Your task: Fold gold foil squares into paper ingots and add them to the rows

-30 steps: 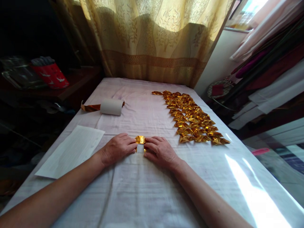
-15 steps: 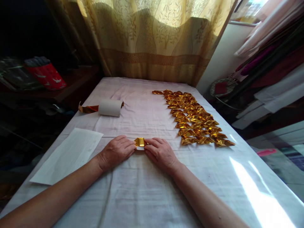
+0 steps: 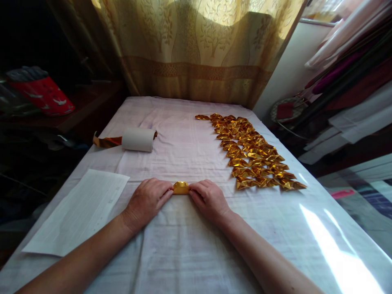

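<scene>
Between my hands, low over the cloth-covered table, is a small piece of gold foil paper (image 3: 181,188), folded into a flat-based shape with a raised middle. My left hand (image 3: 147,199) pinches its left end between thumb and fingers. The right end is pinched by my right hand (image 3: 211,201). Fingertips cover both ends of the foil paper. To the right lie rows of folded gold foil pieces (image 3: 252,152), pointed at their ends and set close together.
A grey-white tube (image 3: 137,139) with gold foil strips (image 3: 107,141) sticking out lies at the back left. A white sheet of paper (image 3: 78,212) is beside my left forearm. Left of the table stands a red container (image 3: 45,96). A curtain (image 3: 196,45) hangs behind the white tablecloth (image 3: 183,253).
The foil paper's pale inner side no longer shows, and its gold face is now turned towards me. Both hands keep their pinch on its ends. The view has shifted slightly.
</scene>
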Demonstrator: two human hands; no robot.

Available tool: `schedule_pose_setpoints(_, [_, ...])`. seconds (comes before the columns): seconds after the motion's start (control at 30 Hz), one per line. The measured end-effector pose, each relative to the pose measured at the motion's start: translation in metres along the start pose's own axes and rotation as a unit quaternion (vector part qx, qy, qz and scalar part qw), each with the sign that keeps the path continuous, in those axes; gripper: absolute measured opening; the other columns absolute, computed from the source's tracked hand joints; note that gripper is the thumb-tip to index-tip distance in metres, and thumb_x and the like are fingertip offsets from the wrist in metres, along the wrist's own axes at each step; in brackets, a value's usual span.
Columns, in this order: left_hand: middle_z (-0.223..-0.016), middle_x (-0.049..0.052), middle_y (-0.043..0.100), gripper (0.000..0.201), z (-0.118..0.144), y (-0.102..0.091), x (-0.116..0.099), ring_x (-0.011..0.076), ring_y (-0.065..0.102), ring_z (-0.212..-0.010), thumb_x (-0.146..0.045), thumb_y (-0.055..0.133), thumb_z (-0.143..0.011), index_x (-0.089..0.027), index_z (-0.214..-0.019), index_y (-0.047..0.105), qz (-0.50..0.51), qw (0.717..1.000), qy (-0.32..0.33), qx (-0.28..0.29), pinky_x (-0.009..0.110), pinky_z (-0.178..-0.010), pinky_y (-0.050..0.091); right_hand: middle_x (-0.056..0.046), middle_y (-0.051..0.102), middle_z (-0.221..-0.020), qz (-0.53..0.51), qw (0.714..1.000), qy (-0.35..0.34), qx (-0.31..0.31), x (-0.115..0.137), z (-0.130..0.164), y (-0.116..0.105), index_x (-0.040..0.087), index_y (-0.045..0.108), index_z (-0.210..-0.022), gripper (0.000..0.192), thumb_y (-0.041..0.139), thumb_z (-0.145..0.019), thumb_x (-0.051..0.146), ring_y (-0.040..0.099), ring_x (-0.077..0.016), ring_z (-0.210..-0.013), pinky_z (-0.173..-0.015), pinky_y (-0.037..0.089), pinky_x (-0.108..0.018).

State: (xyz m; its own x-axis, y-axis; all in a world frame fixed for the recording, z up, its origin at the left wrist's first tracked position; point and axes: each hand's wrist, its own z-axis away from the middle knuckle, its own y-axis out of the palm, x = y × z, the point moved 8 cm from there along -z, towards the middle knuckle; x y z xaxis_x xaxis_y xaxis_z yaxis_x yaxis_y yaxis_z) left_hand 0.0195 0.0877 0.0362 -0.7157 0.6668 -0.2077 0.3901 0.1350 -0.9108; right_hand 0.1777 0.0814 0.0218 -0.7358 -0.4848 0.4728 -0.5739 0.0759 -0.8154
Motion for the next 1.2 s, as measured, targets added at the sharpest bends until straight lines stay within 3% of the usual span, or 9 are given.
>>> schedule_pose_setpoints(0.2, [-0.084, 0.003, 0.068, 0.015, -0.005, 0.006, 0.003, 0.0205, 0.061, -0.080, -0.027, 0.048, -0.098, -0.019, -0.094, 0.061, -0.012, 0.999, -0.034, 0.002, 0.034, -0.075, 0.044, -0.004, 0.071, -0.084, 0.017, 0.998, 0.055, -0.021, -0.005, -0.002, 0.002, 0.020, 0.064, -0.096, 0.011, 0.055, -0.091, 0.021, 0.063, -0.0196, -0.078, -0.072, 0.044, -0.029])
schedule_pose_setpoints(0.43, [-0.083, 0.003, 0.065, 0.012, -0.007, 0.007, 0.002, 0.0207, 0.060, -0.079, -0.023, 0.048, -0.097, -0.019, -0.094, 0.058, -0.021, 0.999, -0.038, -0.022, 0.035, -0.076, 0.043, -0.003, 0.067, -0.079, 0.043, 0.995, 0.074, -0.043, -0.007, -0.002, 0.004, 0.019, 0.060, -0.091, 0.006, 0.055, -0.091, 0.021, 0.060, -0.0185, -0.073, -0.068, 0.040, -0.028])
schedule_pose_setpoints(0.63, [-0.098, 0.004, 0.065, 0.023, -0.003, 0.011, -0.003, 0.0204, 0.058, -0.088, -0.020, 0.050, -0.097, -0.024, -0.116, 0.063, -0.029, 0.999, -0.009, -0.015, 0.034, -0.077, 0.044, -0.003, 0.066, -0.084, 0.087, 0.992, 0.086, -0.022, -0.006, -0.004, 0.007, 0.020, 0.062, -0.089, 0.010, 0.053, -0.093, 0.017, 0.060, -0.0181, -0.075, -0.068, 0.040, -0.027])
schedule_pose_setpoints(0.73, [-0.104, 0.004, 0.065, 0.026, -0.002, 0.013, -0.003, 0.0204, 0.057, -0.093, -0.019, 0.053, -0.095, -0.029, -0.116, 0.066, -0.028, 1.000, -0.007, -0.003, 0.034, -0.078, 0.044, -0.004, 0.067, -0.086, 0.092, 0.992, 0.088, -0.010, -0.008, -0.004, 0.009, 0.020, 0.065, -0.090, 0.014, 0.051, -0.095, 0.018, 0.061, -0.0186, -0.077, -0.069, 0.042, -0.028])
schedule_pose_setpoints(0.8, [-0.105, 0.004, 0.065, 0.025, -0.002, 0.015, -0.002, 0.0207, 0.057, -0.094, -0.019, 0.055, -0.094, -0.028, -0.115, 0.067, -0.023, 1.000, -0.016, 0.006, 0.035, -0.080, 0.045, -0.007, 0.070, -0.094, 0.089, 0.993, 0.076, -0.013, -0.006, -0.004, 0.009, 0.019, 0.067, -0.097, 0.019, 0.048, -0.096, 0.018, 0.062, -0.0198, -0.083, -0.074, 0.045, -0.029])
schedule_pose_setpoints(0.87, [-0.105, 0.004, 0.065, 0.025, -0.003, 0.017, -0.001, 0.0215, 0.057, -0.096, -0.019, 0.055, -0.093, -0.027, -0.114, 0.068, -0.015, 0.999, -0.023, 0.016, 0.036, -0.082, 0.045, -0.011, 0.069, -0.115, 0.094, 0.994, 0.052, -0.012, 0.000, -0.003, 0.008, 0.018, 0.066, -0.114, 0.027, 0.045, -0.098, 0.020, 0.062, -0.0228, -0.102, -0.086, 0.046, -0.034])
schedule_pose_setpoints(1.0, [-0.105, 0.005, 0.066, 0.027, -0.004, 0.018, 0.000, 0.0227, 0.056, -0.097, -0.016, 0.055, -0.092, -0.025, -0.114, 0.068, 0.005, 0.999, -0.032, 0.035, 0.038, -0.084, 0.046, -0.013, 0.045, -0.152, 0.120, 0.990, 0.018, 0.065, 0.016, -0.002, 0.022, 0.015, 0.046, -0.146, 0.051, 0.047, -0.098, 0.035, 0.034, -0.0290, -0.143, -0.114, 0.028, -0.049])
schedule_pose_setpoints(1.07, [-0.106, 0.005, 0.066, 0.030, -0.005, 0.017, 0.001, 0.0228, 0.056, -0.098, -0.014, 0.056, -0.090, -0.026, -0.115, 0.067, 0.016, 0.999, -0.036, 0.035, 0.039, -0.084, 0.046, -0.012, 0.036, -0.157, 0.125, 0.985, 0.024, 0.113, 0.020, -0.003, 0.032, 0.015, 0.040, -0.150, 0.059, 0.047, -0.098, 0.042, 0.025, -0.0291, -0.148, -0.119, 0.019, -0.052])
schedule_pose_setpoints(1.2, [-0.105, 0.005, 0.065, 0.035, -0.004, 0.017, 0.003, 0.0229, 0.056, -0.098, -0.012, 0.058, -0.088, -0.028, -0.118, 0.067, 0.030, 0.998, -0.045, 0.037, 0.039, -0.084, 0.046, -0.011, 0.029, -0.159, 0.133, 0.977, 0.047, 0.157, 0.018, -0.002, 0.038, 0.015, 0.038, -0.151, 0.062, 0.046, -0.098, 0.046, 0.021, -0.0302, -0.149, -0.120, 0.015, -0.056])
